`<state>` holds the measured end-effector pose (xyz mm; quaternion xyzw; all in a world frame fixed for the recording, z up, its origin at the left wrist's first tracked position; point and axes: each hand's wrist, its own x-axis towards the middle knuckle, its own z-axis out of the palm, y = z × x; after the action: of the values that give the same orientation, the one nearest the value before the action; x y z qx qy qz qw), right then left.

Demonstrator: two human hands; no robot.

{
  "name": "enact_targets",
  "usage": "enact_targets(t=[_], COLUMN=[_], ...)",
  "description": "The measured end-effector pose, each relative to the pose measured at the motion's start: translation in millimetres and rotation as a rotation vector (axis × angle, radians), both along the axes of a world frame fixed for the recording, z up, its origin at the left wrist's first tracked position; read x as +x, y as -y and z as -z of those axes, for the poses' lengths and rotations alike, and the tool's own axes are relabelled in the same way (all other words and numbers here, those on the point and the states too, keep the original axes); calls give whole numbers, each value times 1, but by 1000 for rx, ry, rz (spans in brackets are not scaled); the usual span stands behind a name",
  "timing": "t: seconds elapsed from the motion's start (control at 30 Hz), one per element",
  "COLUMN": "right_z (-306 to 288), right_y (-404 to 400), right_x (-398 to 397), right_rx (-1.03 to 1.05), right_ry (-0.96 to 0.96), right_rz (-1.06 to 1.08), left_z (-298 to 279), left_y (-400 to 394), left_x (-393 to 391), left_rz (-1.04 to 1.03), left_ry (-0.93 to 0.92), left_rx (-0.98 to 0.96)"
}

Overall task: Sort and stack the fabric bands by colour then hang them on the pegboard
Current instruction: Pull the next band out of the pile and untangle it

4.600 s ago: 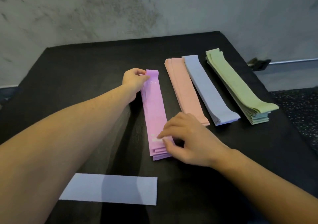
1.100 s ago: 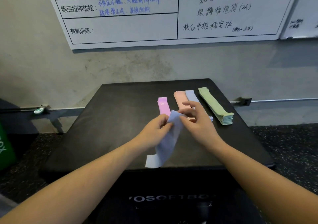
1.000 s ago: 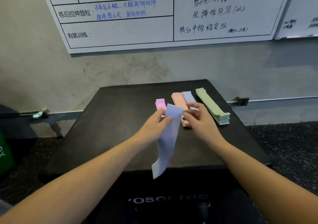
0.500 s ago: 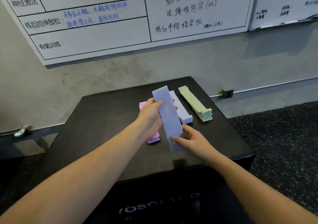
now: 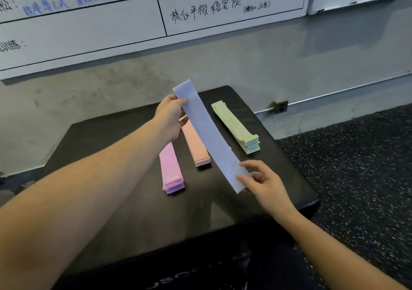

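I hold a pale blue fabric band (image 5: 209, 133) stretched flat in the air above the black box (image 5: 116, 156). My left hand (image 5: 170, 120) grips its far end and my right hand (image 5: 259, 181) pinches its near end. Below it lie three stacks side by side: pink-purple bands (image 5: 170, 171) on the left, peach bands (image 5: 197, 147) in the middle, green bands (image 5: 237, 127) on the right. The held band hides the blue stack between the peach and green ones.
A whiteboard (image 5: 93, 29) with handwriting hangs on the grey wall behind the box. A metal rail with a bracket (image 5: 281, 105) runs along the wall at right. Speckled black floor (image 5: 356, 167) lies to the right of the box.
Both hands have carried the blue band to the right, off the pink-purple stack and over the space between peach and green. The camera has moved closer.
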<state>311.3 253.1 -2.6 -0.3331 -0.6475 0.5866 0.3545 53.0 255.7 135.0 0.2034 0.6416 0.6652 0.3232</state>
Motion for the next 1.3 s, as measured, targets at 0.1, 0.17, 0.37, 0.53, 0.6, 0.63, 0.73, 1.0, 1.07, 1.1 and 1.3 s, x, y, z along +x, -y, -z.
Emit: enact_targets(t=[0.1, 0.17, 0.37, 0.53, 0.6, 0.63, 0.73, 1.0, 1.07, 1.1, 1.3], right_z=[-5, -10, -3, 2, -2, -5, -7, 12, 20, 21, 24], right_y=[-15, -25, -67, -105, -121, -128, -148, -171, -174, -175, -182], right_x=[0, -1, -16, -39, -48, -53, -72, -107, -107, -106, -111], right_rx=[68, 63, 338, 940, 977, 981, 1083, 1116, 1108, 1102, 1170], right_ry=[37, 55, 253, 362, 383, 386, 419, 559, 586, 605, 625], right_rz=[-44, -152, -171, -67, -110, -151, -224, -559, -614, -637, -713], left_z=[10, 15, 30, 48, 56, 61, 76, 125, 137, 142, 163], left_y=[-22, -36, -76, -103, -115, -122, -140, -180, -187, -189, -198], left_x=[-15, -25, -52, -73, -80, -85, -99, -132, -136, -138, -149], left_rz=[-24, -6, 17, 47, 46, 43, 77, 116, 121, 122, 126], left_ry=[-96, -115, -160, -283, -370, -415, -503, -645, -655, -663, -799], left_rx=[-66, -84, -146, -231, -270, -288, -303, -358, -378, -385, -484])
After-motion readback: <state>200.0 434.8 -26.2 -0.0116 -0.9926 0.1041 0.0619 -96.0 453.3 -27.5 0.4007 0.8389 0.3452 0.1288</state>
